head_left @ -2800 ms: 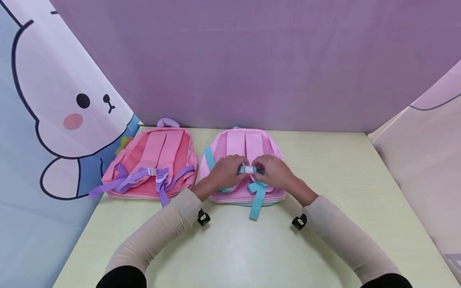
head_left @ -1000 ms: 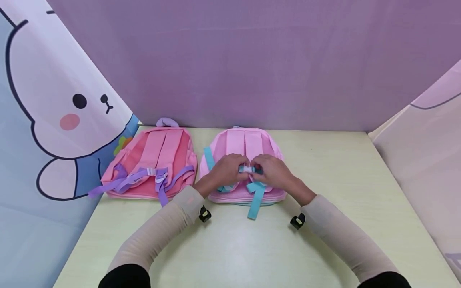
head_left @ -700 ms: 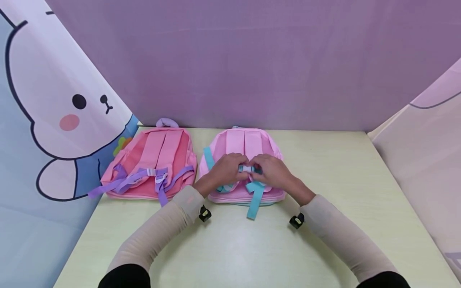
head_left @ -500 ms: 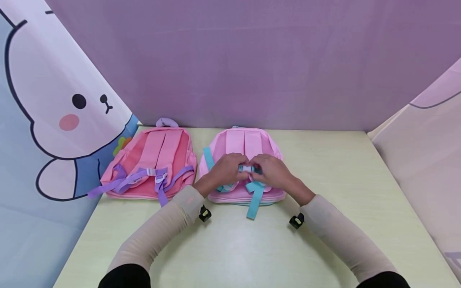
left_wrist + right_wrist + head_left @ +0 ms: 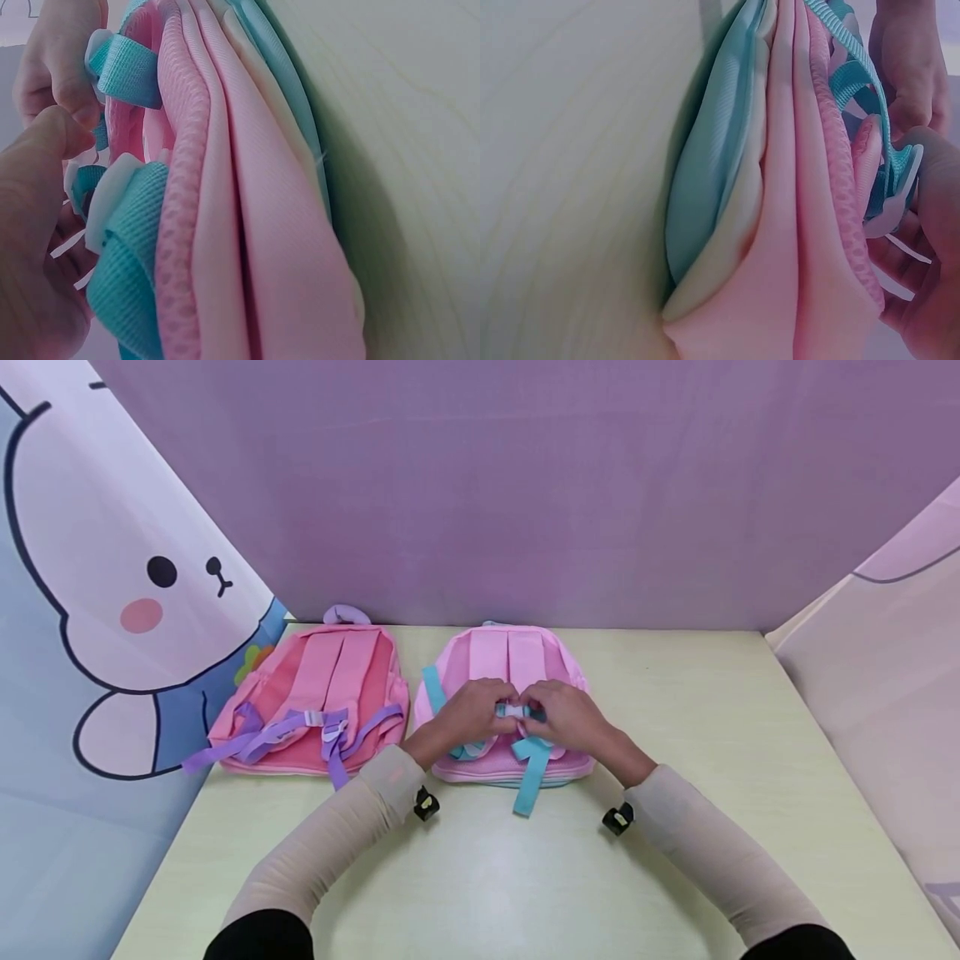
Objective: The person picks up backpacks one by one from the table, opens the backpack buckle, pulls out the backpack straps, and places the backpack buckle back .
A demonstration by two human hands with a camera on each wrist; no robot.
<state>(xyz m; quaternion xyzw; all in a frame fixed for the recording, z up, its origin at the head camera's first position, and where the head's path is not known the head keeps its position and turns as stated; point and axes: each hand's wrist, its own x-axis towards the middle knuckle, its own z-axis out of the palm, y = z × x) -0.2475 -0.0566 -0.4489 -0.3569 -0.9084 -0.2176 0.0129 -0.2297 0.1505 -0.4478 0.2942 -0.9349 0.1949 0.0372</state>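
Note:
A light pink backpack lies on the table with its strap side up. In the head view, a white buckle on a teal strap spans the gap between my two hands, above the middle of the backpack. My left hand pinches its left end, thumb and fingers curled round it. From the other side my right hand pinches the right end, and the fingertips of both hands nearly meet. Teal webbing threaded through a white slider shows beside the left hand in the left wrist view. The fingers partly hide the buckle.
To the left lies a coral pink backpack with purple straps. A loose teal strap end hangs over the near edge of the light pink backpack onto the pale table. A purple cloth backdrop rises behind.
The right hand has shifted slightly left, and the hands are closer together at the buckle. Less of the white buckle shows between them. Both backpacks stay in place.

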